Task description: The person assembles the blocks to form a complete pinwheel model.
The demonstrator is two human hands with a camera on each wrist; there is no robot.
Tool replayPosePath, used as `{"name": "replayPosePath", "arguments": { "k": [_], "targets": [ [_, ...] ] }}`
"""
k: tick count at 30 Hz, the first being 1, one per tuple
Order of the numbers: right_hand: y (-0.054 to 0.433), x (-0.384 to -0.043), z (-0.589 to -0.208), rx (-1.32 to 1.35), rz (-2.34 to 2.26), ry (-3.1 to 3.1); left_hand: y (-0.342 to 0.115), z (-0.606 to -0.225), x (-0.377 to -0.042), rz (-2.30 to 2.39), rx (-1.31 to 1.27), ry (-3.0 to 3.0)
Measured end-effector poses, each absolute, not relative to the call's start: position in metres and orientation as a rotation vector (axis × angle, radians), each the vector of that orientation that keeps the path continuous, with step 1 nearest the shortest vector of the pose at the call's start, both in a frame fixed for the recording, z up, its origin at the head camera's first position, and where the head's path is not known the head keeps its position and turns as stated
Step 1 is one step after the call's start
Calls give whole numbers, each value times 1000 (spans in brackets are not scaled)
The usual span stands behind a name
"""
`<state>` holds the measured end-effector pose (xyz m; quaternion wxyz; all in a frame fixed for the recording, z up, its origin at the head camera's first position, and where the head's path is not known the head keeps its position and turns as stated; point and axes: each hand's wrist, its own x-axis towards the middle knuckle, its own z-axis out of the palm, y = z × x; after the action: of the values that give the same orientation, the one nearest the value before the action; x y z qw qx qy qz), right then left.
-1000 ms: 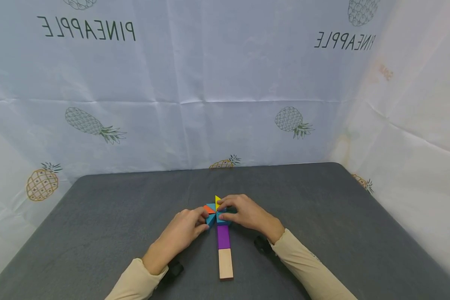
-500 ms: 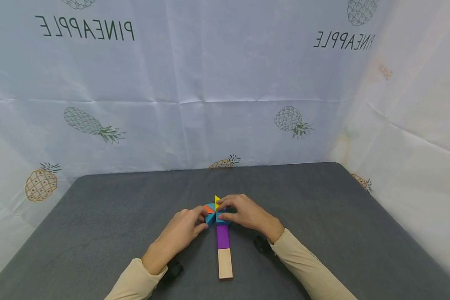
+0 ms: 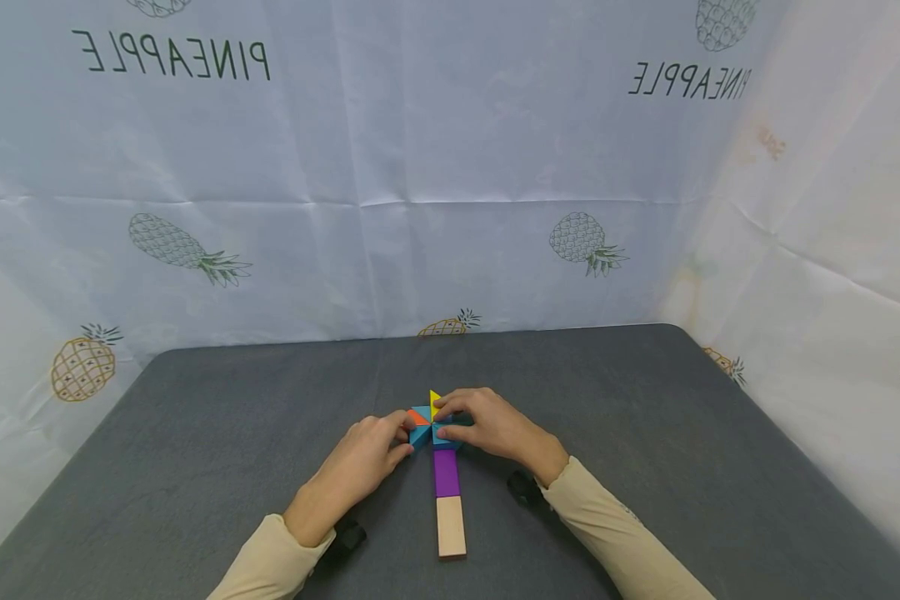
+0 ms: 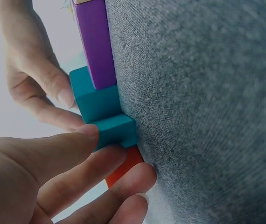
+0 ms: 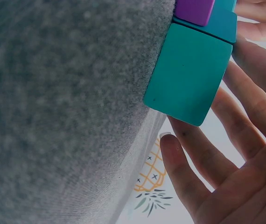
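Triangular blocks form a small pinwheel on the dark table: a yellow block (image 3: 433,404) at the top, an orange block (image 3: 417,417) at left, blue ones around them. My left hand (image 3: 375,454) pinches the lower-left blue triangular block (image 4: 116,128) between thumb and fingers, beside the orange one. From the right, my right hand (image 3: 498,425) pinches the lower-right blue triangular block (image 3: 442,439), its index finger overlapping the yellow block. A teal block face (image 5: 189,74) stands close to the right fingers in the right wrist view. The right fingers partly hide the pinwheel's right side.
Below the pinwheel, a purple block (image 3: 446,473) and a plain wooden block (image 3: 451,527) lie end to end toward the person. The grey tabletop (image 3: 270,392) meets a white pineapple-print cloth (image 3: 450,167) hanging behind.
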<state>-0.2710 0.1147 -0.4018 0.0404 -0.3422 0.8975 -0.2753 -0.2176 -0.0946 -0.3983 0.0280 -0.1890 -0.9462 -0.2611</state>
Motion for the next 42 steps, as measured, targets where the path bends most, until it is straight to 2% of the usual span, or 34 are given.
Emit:
{"name": "replayPosePath", "arguments": {
  "k": [12, 42],
  "targets": [
    [115, -271, -401, -1054, -846, 2749, -95, -398, -217, -807, -582, -2925],
    [114, -270, -403, -1030, -822, 2767, -107, -365, -208, -814, -449, -2984]
  ]
}}
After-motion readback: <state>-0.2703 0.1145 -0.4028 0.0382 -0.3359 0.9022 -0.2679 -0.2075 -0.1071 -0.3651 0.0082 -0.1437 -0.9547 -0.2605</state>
